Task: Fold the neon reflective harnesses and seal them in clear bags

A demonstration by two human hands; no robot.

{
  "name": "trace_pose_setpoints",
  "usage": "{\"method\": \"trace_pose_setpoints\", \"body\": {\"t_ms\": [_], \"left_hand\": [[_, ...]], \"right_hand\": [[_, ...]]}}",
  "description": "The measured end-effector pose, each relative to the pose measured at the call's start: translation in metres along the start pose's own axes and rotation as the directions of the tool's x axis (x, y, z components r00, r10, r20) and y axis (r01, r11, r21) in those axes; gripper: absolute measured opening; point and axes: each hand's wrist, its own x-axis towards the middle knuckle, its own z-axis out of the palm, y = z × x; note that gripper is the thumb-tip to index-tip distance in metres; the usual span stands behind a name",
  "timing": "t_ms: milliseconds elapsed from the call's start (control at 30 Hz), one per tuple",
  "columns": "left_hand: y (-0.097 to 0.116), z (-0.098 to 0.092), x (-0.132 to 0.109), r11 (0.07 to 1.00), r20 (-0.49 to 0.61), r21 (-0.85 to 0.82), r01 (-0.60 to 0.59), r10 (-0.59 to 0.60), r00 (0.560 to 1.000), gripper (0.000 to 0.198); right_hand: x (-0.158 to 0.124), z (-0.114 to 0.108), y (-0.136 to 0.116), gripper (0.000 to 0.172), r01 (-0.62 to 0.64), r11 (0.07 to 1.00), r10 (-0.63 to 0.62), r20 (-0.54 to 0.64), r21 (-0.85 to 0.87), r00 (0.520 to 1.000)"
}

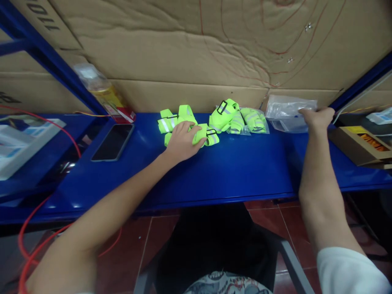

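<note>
My left hand (183,143) is closed around a folded neon-yellow reflective strap (200,132) with a black buckle, near the middle of the blue shelf. More folded straps (170,122) lie just behind and to the left of it. To the right sits another strap bundle (225,116) with a black buckle, beside straps in clear bags (254,120). At the far right, my right hand (318,118) pinches the edge of some clear plastic bags (288,110), which lie against the cardboard at the back.
A phone (113,143) lies flat on the left of the blue shelf (214,175). Behind it leans a bottle with a yellow and red label (105,96). An open cardboard box (363,145) stands at the right. A red cable (26,245) runs down the left side.
</note>
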Motion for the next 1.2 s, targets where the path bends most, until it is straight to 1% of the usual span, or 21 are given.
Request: {"method": "trace_pose_setpoints", "body": {"t_ms": [67, 100, 133, 167, 200, 300, 367, 400, 433, 467, 533, 600, 667, 733, 833, 867, 900, 933, 1000, 1100, 1200], "left_hand": [[-0.002, -0.002, 0.002, 0.999, -0.017, -0.03, 0.013, -0.014, 1.0, 0.045], [-0.005, -0.003, 0.004, 0.998, -0.04, -0.051, 0.028, -0.03, 0.999, 0.046], [-0.009, -0.005, 0.005, 0.996, -0.078, -0.069, 0.053, -0.059, 0.995, 0.046], [-0.016, -0.007, 0.007, 0.993, -0.126, -0.081, 0.086, -0.096, 0.987, 0.046], [-0.025, -0.01, 0.009, 0.988, -0.191, -0.084, 0.133, -0.147, 0.97, 0.045], [-0.066, -0.018, 0.009, 0.952, -0.373, -0.051, 0.303, -0.3, 0.878, 0.051], [-0.102, -0.022, 0.003, 0.925, -0.446, -0.046, 0.378, -0.358, 0.821, 0.063], [-0.12, -0.023, -0.002, 0.906, -0.441, -0.047, 0.422, -0.398, 0.805, 0.07], [-0.138, -0.024, -0.006, 0.878, -0.411, -0.053, 0.475, -0.453, 0.791, 0.078], [-0.155, -0.023, -0.011, 0.839, -0.399, -0.071, 0.54, -0.519, 0.755, 0.086], [-0.181, -0.021, -0.018, 0.792, -0.348, -0.116, 0.599, -0.597, 0.723, 0.092], [-0.196, -0.017, -0.021, 0.744, -0.361, -0.154, 0.651, -0.655, 0.664, 0.094], [-0.199, -0.014, -0.021, 0.691, -0.356, -0.128, 0.711, -0.701, 0.618, 0.094], [-0.191, -0.014, -0.019, 0.671, -0.344, -0.077, 0.738, -0.713, 0.612, 0.1], [-0.16, -0.024, -0.012, 0.707, -0.356, 0.04, 0.706, -0.65, 0.671, 0.116], [-0.146, -0.029, -0.008, 0.732, -0.363, 0.059, 0.679, -0.618, 0.697, 0.115], [-0.13, -0.035, -0.004, 0.779, -0.345, 0.085, 0.621, -0.562, 0.752, 0.109], [-0.113, -0.04, 0.0, 0.845, -0.311, 0.129, 0.519, -0.463, 0.83, 0.099], [-0.078, -0.045, 0.008, 0.93, -0.237, 0.16, 0.331, -0.289, 0.927, 0.081], [-0.027, -0.039, 0.012, 0.974, -0.14, 0.151, 0.171, -0.15, 0.979, 0.063], [0.007, -0.023, 0.006, 0.985, 0.042, 0.153, 0.077, -0.084, 0.996, 0.061]], "right_hand": [[-0.008, -0.003, -0.012, 0.041, -0.155, 0.954, 0.123, -0.137, -0.255, 0.983], [-0.012, -0.005, -0.021, 0.053, -0.176, 0.925, 0.12, -0.18, -0.336, 0.976], [-0.016, -0.008, -0.031, 0.065, -0.133, 0.916, 0.069, -0.179, -0.379, 0.981], [-0.021, -0.01, -0.042, 0.073, -0.041, 0.921, -0.021, -0.154, -0.387, 0.988], [-0.027, -0.012, -0.053, 0.075, 0.052, 0.926, -0.111, -0.137, -0.373, 0.984], [-0.054, -0.015, -0.081, 0.052, 0.356, 0.904, -0.377, -0.05, -0.236, 0.925], [-0.08, -0.013, -0.096, 0.031, 0.544, 0.836, -0.538, 0.085, -0.068, 0.839], [-0.095, -0.011, -0.102, 0.023, 0.605, 0.796, -0.599, 0.165, 0.017, 0.783], [-0.111, -0.008, -0.108, 0.026, 0.65, 0.754, -0.647, 0.277, 0.094, 0.711], [-0.126, -0.005, -0.113, 0.033, 0.674, 0.723, -0.675, 0.361, 0.15, 0.644], [-0.153, 0.001, -0.121, 0.044, 0.705, 0.667, -0.714, 0.477, 0.241, 0.512], [-0.173, 0.007, -0.125, 0.054, 0.687, 0.658, -0.718, 0.533, 0.309, 0.448], [-0.186, 0.012, -0.126, 0.066, 0.652, 0.67, -0.711, 0.559, 0.354, 0.427], [-0.193, 0.016, -0.125, 0.077, 0.617, 0.686, -0.703, 0.573, 0.387, 0.422], [-0.199, 0.019, -0.124, 0.086, 0.601, 0.696, -0.69, 0.598, 0.393, 0.409], [-0.201, 0.019, -0.124, 0.085, 0.611, 0.695, -0.685, 0.605, 0.378, 0.405], [-0.202, 0.019, -0.124, 0.082, 0.629, 0.691, -0.683, 0.609, 0.357, 0.404], [-0.203, 0.019, -0.125, 0.078, 0.649, 0.682, -0.684, 0.607, 0.336, 0.405], [-0.205, 0.018, -0.128, 0.069, 0.687, 0.658, -0.7, 0.586, 0.309, 0.408], [-0.208, 0.018, -0.131, 0.06, 0.713, 0.628, -0.731, 0.552, 0.312, 0.402], [-0.214, 0.027, -0.132, 0.057, 0.679, 0.634, -0.742, 0.537, 0.37, 0.401]]}}
